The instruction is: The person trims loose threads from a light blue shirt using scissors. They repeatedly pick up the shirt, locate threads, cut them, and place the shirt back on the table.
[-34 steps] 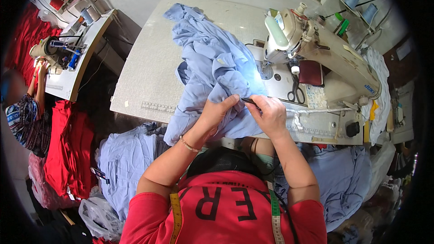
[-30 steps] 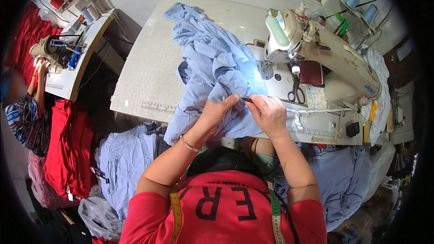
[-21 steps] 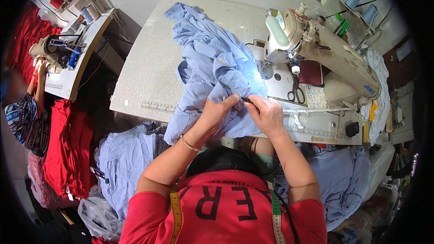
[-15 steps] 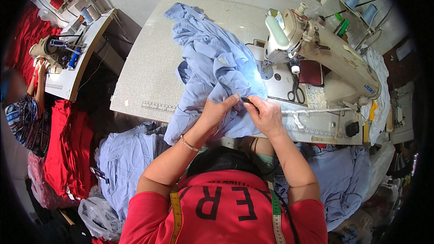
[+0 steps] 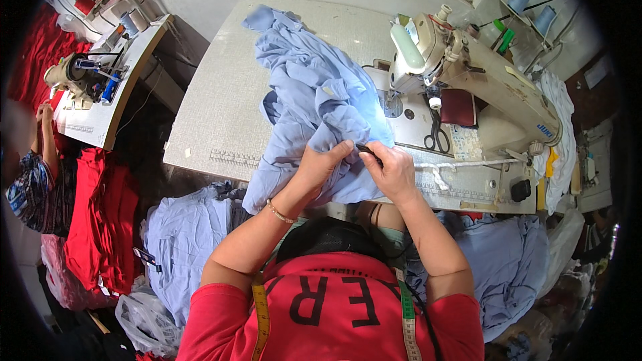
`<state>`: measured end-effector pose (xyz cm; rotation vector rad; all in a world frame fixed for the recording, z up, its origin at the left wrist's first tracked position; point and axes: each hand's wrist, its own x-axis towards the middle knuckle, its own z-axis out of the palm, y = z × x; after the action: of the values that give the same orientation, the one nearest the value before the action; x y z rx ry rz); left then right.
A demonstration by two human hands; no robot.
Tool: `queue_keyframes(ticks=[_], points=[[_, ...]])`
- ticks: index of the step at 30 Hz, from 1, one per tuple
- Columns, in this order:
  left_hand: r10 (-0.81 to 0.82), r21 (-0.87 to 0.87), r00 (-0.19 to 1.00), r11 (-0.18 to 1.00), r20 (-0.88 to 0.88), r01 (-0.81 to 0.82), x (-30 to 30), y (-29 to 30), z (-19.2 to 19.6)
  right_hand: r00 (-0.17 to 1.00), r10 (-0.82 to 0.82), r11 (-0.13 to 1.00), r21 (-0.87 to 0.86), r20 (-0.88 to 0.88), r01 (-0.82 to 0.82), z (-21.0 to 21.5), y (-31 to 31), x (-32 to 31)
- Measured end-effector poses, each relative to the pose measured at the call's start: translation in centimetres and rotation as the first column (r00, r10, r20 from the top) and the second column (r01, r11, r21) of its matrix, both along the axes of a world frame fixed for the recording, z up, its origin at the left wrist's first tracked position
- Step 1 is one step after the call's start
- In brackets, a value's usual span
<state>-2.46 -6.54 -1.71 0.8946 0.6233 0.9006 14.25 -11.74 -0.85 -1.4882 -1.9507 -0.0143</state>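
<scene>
A crumpled light blue garment (image 5: pixel 294 60) is spread across the sewing table, its near end bunched under my hands. My left hand (image 5: pixel 322 164) pinches a fold of that cloth between thumb and fingers. Close beside it, my right hand (image 5: pixel 394 172) is closed round a small black tool (image 5: pixel 368 151), whose tip points at the cloth by my left thumb. Fingers hide most of the tool, so its exact kind does not show.
A sewing machine (image 5: pixel 495 87) stands at the right, with black-handled scissors (image 5: pixel 437 135) and a white cord (image 5: pixel 461 163) by it. Blue cloth piles (image 5: pixel 194 241) hang below the table. At far left, a co-worker's hand (image 5: pixel 45 115) is near another sewing machine (image 5: pixel 70 75) and red fabric (image 5: pixel 100 220).
My hands and the blue garment have hardly moved. At the far left, the co-worker's hands have drawn back from the other machine, leftward and toward the near side.
</scene>
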Motion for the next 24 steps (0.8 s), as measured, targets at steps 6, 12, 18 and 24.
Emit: queue_keyframes(ticks=[6, 12, 18, 24], points=[[0.012, -0.005, 1.0, 1.0, 0.015, -0.012, 0.2, -0.3, 0.2, 1.0, 0.016, 1.0, 0.013, 0.017, -0.017, 0.0, 0.0, 0.0], [0.065, -0.02, 0.997, 0.998, 0.052, -0.064, 0.3, -0.6, 0.6, 0.976, -0.018, 0.999, -0.044, -0.218, 0.009, -0.4, -0.2, 0.5], [0.133, 0.211, 0.982, 0.972, -0.134, -0.103, 0.2, -1.0, 0.3, 0.677, -0.142, 0.927, -0.337, -0.722, -0.165, 1.5, -1.2, 1.1], [0.672, 0.844, 0.526, 0.317, -0.522, 0.432, 0.2, -3.5, 1.8, 0.355, -0.23, 0.843, -0.368, -0.906, -0.392, 2.0, -2.1, -1.6]])
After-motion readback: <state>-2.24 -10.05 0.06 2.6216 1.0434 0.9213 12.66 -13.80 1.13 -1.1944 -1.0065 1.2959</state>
